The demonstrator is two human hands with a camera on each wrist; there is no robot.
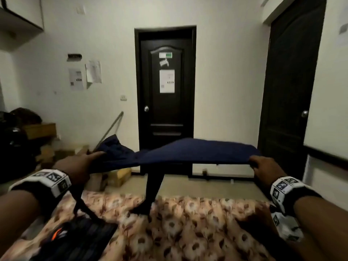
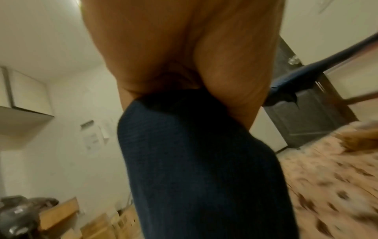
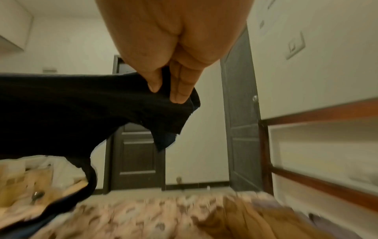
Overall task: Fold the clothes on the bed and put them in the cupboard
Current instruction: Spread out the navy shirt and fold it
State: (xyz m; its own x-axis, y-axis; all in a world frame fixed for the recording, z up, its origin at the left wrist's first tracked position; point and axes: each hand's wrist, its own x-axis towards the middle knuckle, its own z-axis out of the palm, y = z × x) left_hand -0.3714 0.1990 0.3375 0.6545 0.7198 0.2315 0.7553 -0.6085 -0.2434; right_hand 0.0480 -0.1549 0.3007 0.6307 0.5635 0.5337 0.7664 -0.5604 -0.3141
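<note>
Both hands grip a navy blue knitted garment point(image 1: 188, 151): left hand point(image 1: 79, 164) and right hand point(image 1: 263, 166) clutch opposite ends, the cloth stretched between them above the floral-patterned bed point(image 1: 188, 232).

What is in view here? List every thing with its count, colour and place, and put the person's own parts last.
navy garment: one, dark blue, held stretched in the air over the bed, a dark strip hanging down to the sheet
bed sheet: one, beige floral, foreground
dark cloth item: one, black with an orange mark, on the bed at lower left
doors: two, dark brown, one straight ahead, one at right
papers: several, white, on the left wall
boxes: several, tan, on the floor at left
left hand: grips the garment's left end
right hand: pinches the garment's right end
</note>
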